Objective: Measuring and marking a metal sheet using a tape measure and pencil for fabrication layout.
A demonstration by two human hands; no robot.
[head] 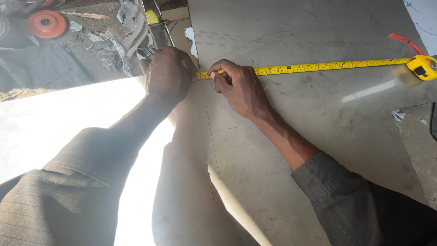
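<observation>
Tape measure (318, 67) blade end pinned beneath both hands' fingers (217, 73) on metal sheet (318, 136).

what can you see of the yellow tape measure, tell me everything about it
The tape measure is a yellow blade with dark markings, pulled out long and lying flat across the grey metal sheet, slanting slightly up to the right. Its yellow and black case rests at the far right, with an orange strap curling behind it. The left hand pins the blade's free end near the sheet's edge; the right hand presses on the blade just beside it.
</observation>
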